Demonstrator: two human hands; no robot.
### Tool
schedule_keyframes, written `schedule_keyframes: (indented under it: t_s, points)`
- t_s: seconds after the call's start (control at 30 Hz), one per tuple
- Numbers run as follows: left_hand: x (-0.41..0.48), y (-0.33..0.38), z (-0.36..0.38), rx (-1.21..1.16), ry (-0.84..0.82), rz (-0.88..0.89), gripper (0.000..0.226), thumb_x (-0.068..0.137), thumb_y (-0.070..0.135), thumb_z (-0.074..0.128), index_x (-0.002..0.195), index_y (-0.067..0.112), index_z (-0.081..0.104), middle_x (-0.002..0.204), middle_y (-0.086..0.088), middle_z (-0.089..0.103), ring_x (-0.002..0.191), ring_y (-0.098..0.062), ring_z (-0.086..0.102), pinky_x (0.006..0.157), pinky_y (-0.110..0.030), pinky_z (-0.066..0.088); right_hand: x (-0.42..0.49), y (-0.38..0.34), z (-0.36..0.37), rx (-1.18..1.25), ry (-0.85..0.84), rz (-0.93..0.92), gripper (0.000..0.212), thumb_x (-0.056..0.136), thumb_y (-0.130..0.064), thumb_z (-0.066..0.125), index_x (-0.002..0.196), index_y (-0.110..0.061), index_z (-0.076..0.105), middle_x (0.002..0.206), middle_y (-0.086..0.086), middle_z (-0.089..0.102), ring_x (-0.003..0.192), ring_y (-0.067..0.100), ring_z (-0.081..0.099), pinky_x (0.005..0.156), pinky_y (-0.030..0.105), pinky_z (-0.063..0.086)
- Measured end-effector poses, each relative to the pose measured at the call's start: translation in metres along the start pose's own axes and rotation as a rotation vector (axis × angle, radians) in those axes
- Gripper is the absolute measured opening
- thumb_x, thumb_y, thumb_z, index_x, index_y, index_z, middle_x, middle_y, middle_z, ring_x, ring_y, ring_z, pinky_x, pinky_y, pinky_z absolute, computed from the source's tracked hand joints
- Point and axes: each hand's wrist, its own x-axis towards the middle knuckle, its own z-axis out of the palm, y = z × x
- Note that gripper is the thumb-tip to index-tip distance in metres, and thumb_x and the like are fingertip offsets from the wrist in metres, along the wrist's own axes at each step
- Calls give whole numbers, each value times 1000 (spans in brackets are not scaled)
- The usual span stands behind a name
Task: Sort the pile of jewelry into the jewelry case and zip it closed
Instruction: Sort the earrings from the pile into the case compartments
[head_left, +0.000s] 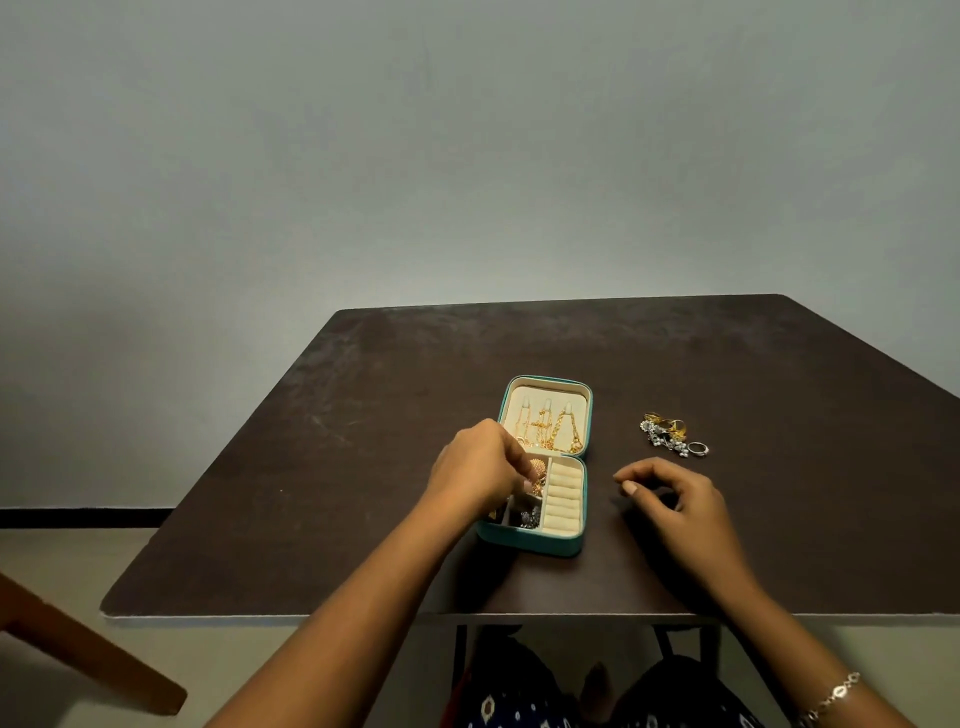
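An open, cream-lined teal jewelry case (530, 541) sits at the middle of a dark brown tabletop (363, 415). The left hand (475, 467) curls its fingers onto a round gold ornament (538, 467) in the left compartment; a grip cannot be confirmed. The right hand (675, 499) rests loosely curled, empty, beside the case. A gold-and-silver jewelry pile (670, 432) lies toward the right edge.

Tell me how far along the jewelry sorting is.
Done: gold chains hang in the lid of the jewelry case, and silver pieces lie in a front compartment. In hand: the left hand reaches in at a gold piece; its grip is hidden. The right hand is beside the case, holding nothing. Remaining: the pile, the bare ring rolls, and zipping the open case.
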Motion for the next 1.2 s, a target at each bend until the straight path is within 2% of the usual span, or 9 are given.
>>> schedule_keyframes:
  t_s: [0.13, 0.27, 0.37, 0.5, 0.67, 0.8, 0.93, 1.0, 1.2]
  points:
    - [3, -4, 3, 101, -54, 9, 9, 77, 19, 72, 85, 23, 74, 91, 1, 72, 87, -13, 64, 78, -33, 53, 3, 3, -11, 13, -56, 28, 17, 85, -9, 61, 78, -24, 67, 82, -9, 67, 80, 6, 59, 68, 24, 45]
    - [2, -4, 9, 133, 53, 45, 24, 80, 47, 64, 87, 25, 72, 88, 5, 70, 85, -12, 62, 68, -29, 49, 7, 10, -28, 12, -160, 46, 14, 83, -11, 64, 78, -24, 68, 82, -6, 68, 82, 4, 62, 72, 22, 48]
    - [-2, 3, 15, 155, 132, 106, 31, 83, 52, 56, 91, 25, 70, 90, 7, 69, 86, -11, 63, 70, -30, 51, 9, 22, -47, -41, -216, 27, 15, 81, -11, 66, 76, -25, 68, 82, -4, 68, 84, 8, 62, 74, 24, 48]
    - [-14, 20, 32, 18, 211, 266, 20, 86, 40, 59, 90, 24, 70, 87, 5, 67, 79, -10, 59, 70, -27, 47, 14, 40, -74, -119, -133, 17, 17, 81, -10, 67, 76, -26, 67, 86, -4, 65, 84, 9, 58, 72, 21, 44]
    - [-12, 47, 75, -218, 195, 413, 8, 85, 18, 62, 88, 15, 69, 88, 2, 66, 75, -3, 56, 62, -7, 38, 34, 58, -88, -142, -54, 33, 17, 81, -11, 67, 75, -27, 65, 83, -8, 65, 84, 13, 57, 71, 27, 44]
    - [11, 67, 117, -311, 208, 344, 8, 84, 14, 61, 90, 17, 66, 91, 2, 63, 82, -9, 56, 67, -10, 38, 53, 62, -83, -209, -30, 10, 12, 79, -11, 67, 83, -22, 65, 85, -9, 64, 91, 15, 54, 77, 29, 42]
    - [48, 81, 136, -355, 330, 214, 16, 83, 2, 57, 95, 12, 65, 90, 3, 53, 82, -10, 52, 79, -16, 40, 61, 67, -76, -346, -60, -34, 22, 81, -16, 64, 100, -28, 63, 93, -5, 56, 100, 15, 44, 80, 28, 37]
    - [67, 83, 141, -314, 371, 153, 22, 85, 0, 53, 98, 13, 64, 100, 0, 55, 88, -13, 55, 80, -17, 38, 63, 69, -73, -392, -89, -31, 27, 86, -16, 58, 107, -32, 63, 95, -5, 50, 102, 14, 41, 84, 32, 39]
    - [98, 80, 143, -172, 414, 92, 37, 82, -4, 47, 103, 22, 63, 109, 1, 56, 98, -18, 58, 82, -29, 44, 65, 71, -68, -426, -52, -6, 26, 90, -12, 51, 105, -28, 66, 94, -6, 46, 105, 15, 40, 77, 23, 33]
